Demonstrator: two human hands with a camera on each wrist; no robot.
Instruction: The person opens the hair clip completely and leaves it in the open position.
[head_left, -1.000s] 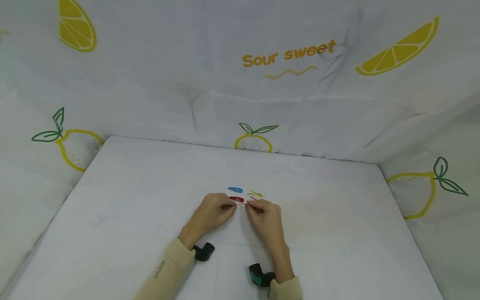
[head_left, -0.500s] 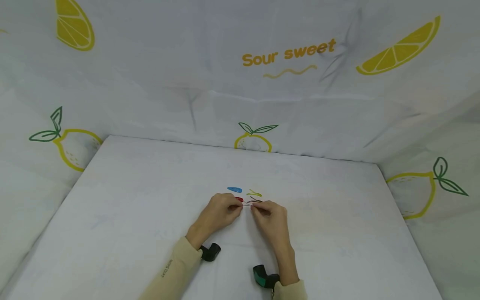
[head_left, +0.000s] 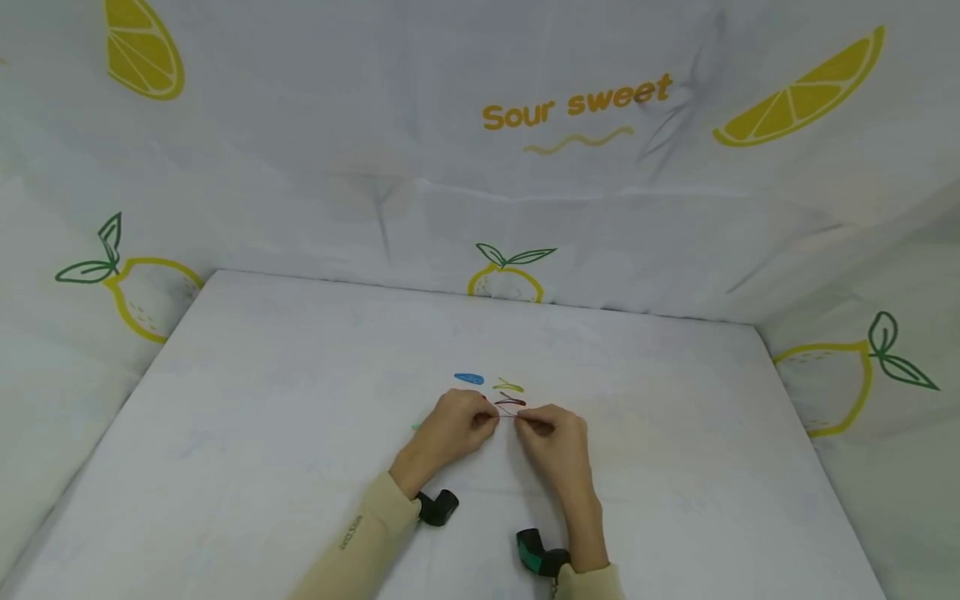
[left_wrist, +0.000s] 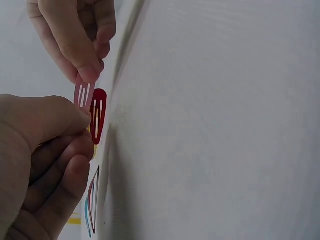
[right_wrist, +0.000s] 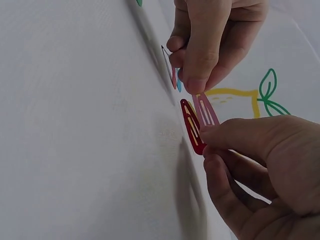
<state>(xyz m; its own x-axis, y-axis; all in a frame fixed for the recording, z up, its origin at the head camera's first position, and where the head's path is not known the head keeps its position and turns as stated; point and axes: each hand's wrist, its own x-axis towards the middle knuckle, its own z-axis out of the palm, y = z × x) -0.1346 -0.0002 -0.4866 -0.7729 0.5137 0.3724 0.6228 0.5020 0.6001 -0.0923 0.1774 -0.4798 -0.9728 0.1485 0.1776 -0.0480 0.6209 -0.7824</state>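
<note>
A pink snap hair clip (right_wrist: 206, 111) spans the gap between my two hands, above the table. My left hand (head_left: 456, 422) pinches one end between thumb and forefinger; my right hand (head_left: 557, 439) pinches the other. In the head view the clip shows as two thin lines that spread apart. Just behind it on the table lies a dark red hair clip (head_left: 512, 400), with a yellow clip (head_left: 507, 386) beyond. A blue clip (head_left: 469, 379) lies farther left. My left hand covers most of another red clip (head_left: 483, 397).
The white tabletop (head_left: 660, 467) reaches back to a white cloth wall (head_left: 375, 108) with lemon prints. A small green tip (head_left: 416, 427) shows beside my left hand. Black wrist cameras (head_left: 438, 507) hang by both cuffs.
Both hands have shifted right and slightly toward me with the pink clip. The dark red clip is uncovered, and the other red clip is now mostly hidden. A green tip has come into view.
</note>
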